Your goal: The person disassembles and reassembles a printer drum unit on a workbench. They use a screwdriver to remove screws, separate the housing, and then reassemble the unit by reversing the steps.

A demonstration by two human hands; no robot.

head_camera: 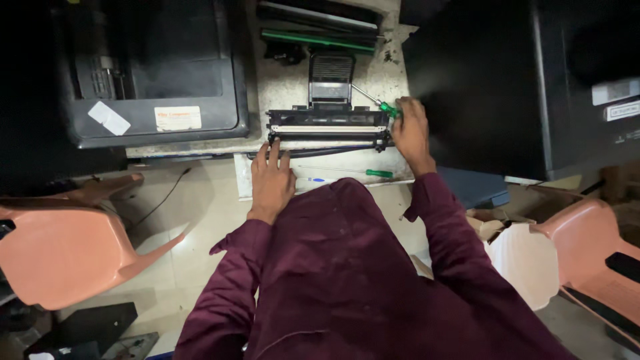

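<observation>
A long black toner cartridge point(329, 127) lies across a speckled stone bench point(373, 80). My left hand point(271, 180) rests at its near left end, fingers spread, touching the cartridge's corner. My right hand point(411, 130) sits at the cartridge's right end, closed around a green-handled screwdriver point(387, 107) whose metal shaft points up-left. A second green-handled screwdriver point(379, 173) lies on the bench edge near my body, beside a pen point(313, 179). My sleeves are maroon.
A black printer point(153, 67) fills the bench's left. More cartridge parts, one with a green strip point(317, 40), lie at the back. A large black machine point(520, 80) stands at right. Salmon plastic chairs point(67, 240) flank me on both sides.
</observation>
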